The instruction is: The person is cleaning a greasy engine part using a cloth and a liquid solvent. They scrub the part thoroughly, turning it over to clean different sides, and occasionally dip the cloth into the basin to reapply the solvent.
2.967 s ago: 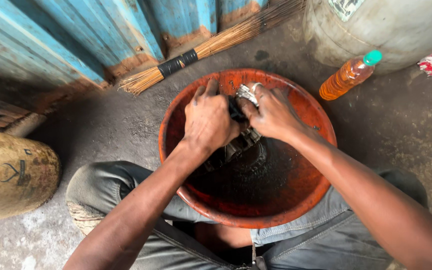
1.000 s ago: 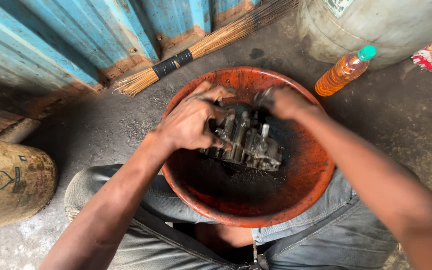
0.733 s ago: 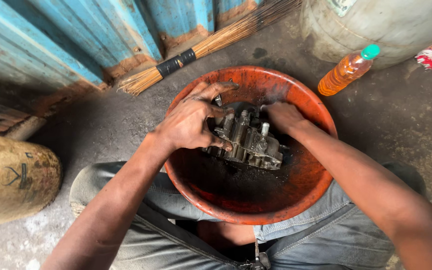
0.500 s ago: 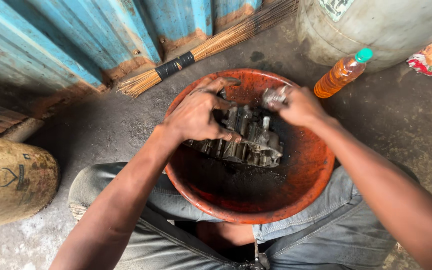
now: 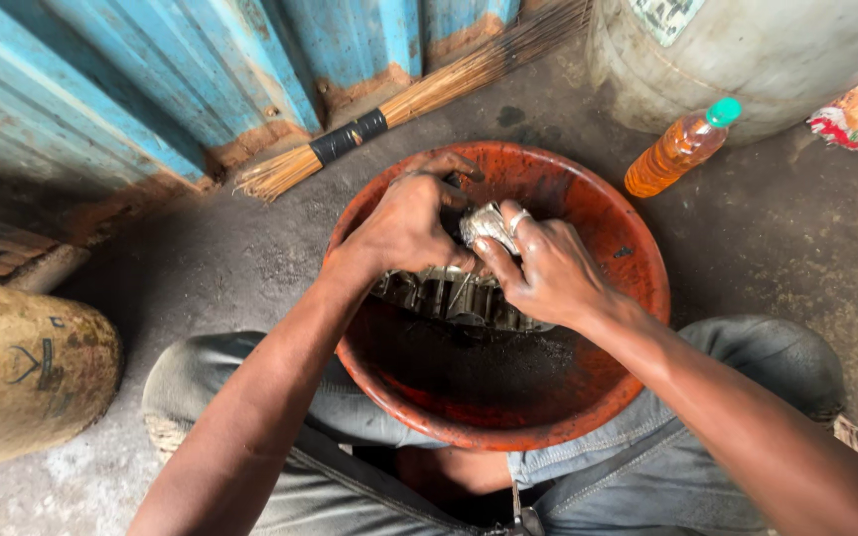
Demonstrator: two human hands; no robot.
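Between the two hands, a crumpled silvery wad [image 5: 487, 224] is pinched by the right hand [image 5: 548, 273] and met by the curled fingers of the left hand [image 5: 404, 223], both closed over a grimy grey metal engine part [image 5: 454, 296]. Beneath them that part sits in a round orange-red plastic basin [image 5: 638, 298] holding dark oily liquid. Beyond the basin lie a straw broom with a black-wrapped neck [image 5: 389, 114] and an amber bottle with a green cap [image 5: 679, 149].

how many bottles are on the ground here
1: a clear plastic bottle of amber liquid with a green cap, lying tilted on the concrete right of the orange basin. Others may sit outside the view.
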